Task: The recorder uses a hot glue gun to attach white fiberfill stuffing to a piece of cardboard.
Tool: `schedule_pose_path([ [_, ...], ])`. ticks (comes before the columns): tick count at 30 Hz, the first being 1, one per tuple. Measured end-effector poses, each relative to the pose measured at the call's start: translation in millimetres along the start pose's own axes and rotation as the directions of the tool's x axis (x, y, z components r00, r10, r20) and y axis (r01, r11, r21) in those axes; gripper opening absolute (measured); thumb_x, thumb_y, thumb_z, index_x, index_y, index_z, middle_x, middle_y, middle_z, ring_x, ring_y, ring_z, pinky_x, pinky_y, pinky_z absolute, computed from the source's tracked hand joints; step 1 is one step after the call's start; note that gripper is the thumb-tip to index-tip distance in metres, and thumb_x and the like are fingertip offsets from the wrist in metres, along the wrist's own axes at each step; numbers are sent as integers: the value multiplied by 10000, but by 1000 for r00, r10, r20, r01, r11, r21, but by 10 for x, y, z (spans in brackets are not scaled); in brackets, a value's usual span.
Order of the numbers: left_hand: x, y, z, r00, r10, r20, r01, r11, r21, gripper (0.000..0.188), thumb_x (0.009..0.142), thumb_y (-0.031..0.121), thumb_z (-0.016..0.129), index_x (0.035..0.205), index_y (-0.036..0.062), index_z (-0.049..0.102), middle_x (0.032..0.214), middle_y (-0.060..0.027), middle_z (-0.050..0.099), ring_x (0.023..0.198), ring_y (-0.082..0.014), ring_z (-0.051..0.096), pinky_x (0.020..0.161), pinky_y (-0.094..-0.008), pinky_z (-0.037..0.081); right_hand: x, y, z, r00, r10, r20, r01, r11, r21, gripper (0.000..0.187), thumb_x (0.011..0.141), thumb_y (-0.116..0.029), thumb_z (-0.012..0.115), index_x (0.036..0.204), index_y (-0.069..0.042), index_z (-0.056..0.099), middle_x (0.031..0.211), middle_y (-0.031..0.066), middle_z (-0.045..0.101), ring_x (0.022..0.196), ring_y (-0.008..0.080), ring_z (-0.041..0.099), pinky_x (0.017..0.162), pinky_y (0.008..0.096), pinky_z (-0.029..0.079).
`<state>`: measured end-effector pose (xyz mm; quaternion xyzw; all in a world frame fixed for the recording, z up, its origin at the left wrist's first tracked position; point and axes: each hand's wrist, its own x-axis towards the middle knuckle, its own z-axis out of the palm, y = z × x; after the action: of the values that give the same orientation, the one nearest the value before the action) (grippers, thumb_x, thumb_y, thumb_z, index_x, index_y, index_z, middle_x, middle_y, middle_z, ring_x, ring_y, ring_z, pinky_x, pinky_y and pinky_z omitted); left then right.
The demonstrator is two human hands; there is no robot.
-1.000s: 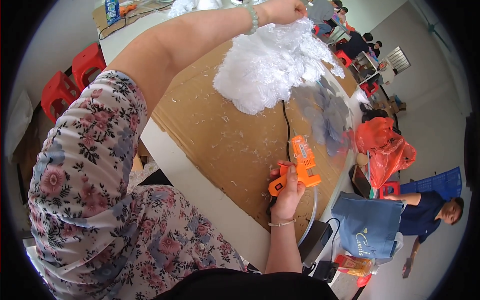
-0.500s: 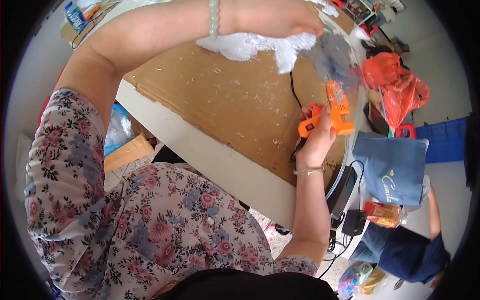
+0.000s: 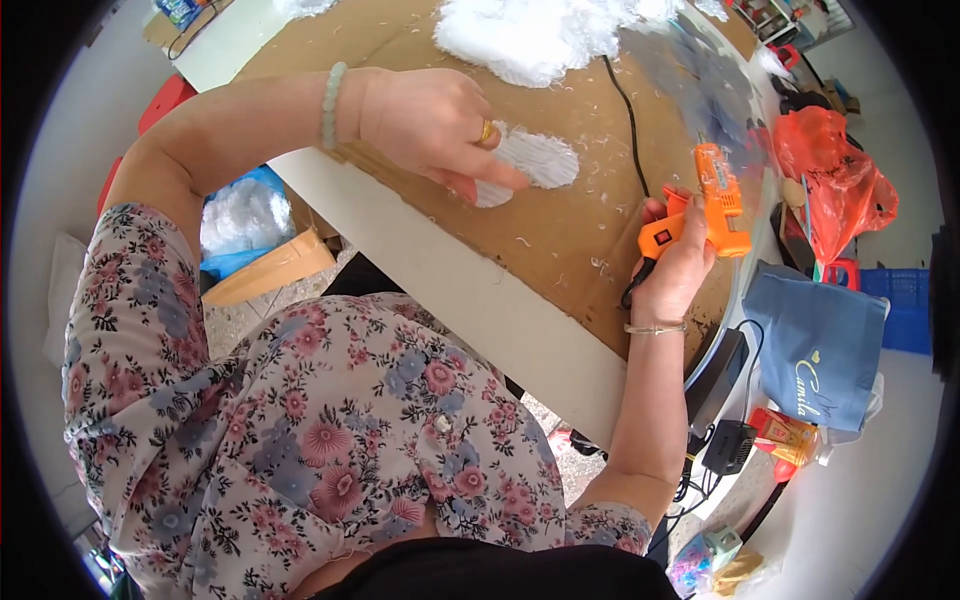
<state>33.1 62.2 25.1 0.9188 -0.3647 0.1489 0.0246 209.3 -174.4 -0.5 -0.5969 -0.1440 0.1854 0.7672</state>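
1. Left hand [image 3: 430, 125]: enters from the left above the cardboard sheet [image 3: 580, 235], back of the hand uppermost; its fingers are bent, the index finger extended across the white ruffled piece [image 3: 548, 162]; whether they grasp this piece or merely touch it cannot be told
2. White ruffled piece: located at the fingertips of the left hand, partly covered by them, over the middle of the cardboard sheet; its visible portions lie on both sides of the index finger
3. Right hand [image 3: 678, 268]: fingers wrapped around the handle of the orange glue gun [image 3: 715, 205], whose nozzle points toward the far side of the bench [image 3: 450, 275]
4. White fluffy pile [image 3: 530, 40]: rests on the far part of the cardboard sheet, well apart from the glue gun; a black cable [image 3: 630, 115] runs between the pile and the right hand
5. Work surface: the cardboard sheet covers much of the white bench and bears scattered small white scraps
6. Right side of the view: a red plastic bag [image 3: 825, 175], a blue bag [image 3: 815, 335] and a black adapter [image 3: 730, 447]
7. Ornaments: 1 pale green bead bracelet [image 3: 333, 105] on the left wrist; 1 thin bangle [image 3: 655, 328] on the right
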Motion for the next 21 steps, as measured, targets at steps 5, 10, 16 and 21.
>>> schedule_pose_path([
  [5,153,17,50,901,-423,-100,411,904,-118,219,839,296,628,902,86,645,678,-96,578,591,-296,557,539,-406,443,36,28,-100,1000,-15,-1,15,1000,-5,237,924,-208,508,1021,1,563,934,108,635,712,183,618,666,303,521],
  [10,725,-93,399,815,-547,-192,495,829,-260,203,814,264,641,803,62,618,690,-104,579,646,-296,574,593,-414,449,279,185,-344,999,-46,-16,46,999,-25,196,909,-185,555,999,-11,571,855,94,645,657,197,632,598,300,507],
  [16,1329,-146,804,873,-468,-139,479,875,65,120,738,153,631,741,43,584,736,-104,571,698,-288,581,614,-412,467,506,135,-669,999,10,40,-11,999,32,231,910,-234,544,936,-9,586,839,65,639,639,148,607,565,266,455],
  [21,1298,-162,834,810,-582,-66,585,811,28,105,741,142,604,732,39,589,800,-88,587,745,-293,586,639,-399,482,456,68,-659,998,16,64,-16,1000,1,218,915,-226,540,957,-15,580,836,62,637,648,144,608,563,257,447],
])
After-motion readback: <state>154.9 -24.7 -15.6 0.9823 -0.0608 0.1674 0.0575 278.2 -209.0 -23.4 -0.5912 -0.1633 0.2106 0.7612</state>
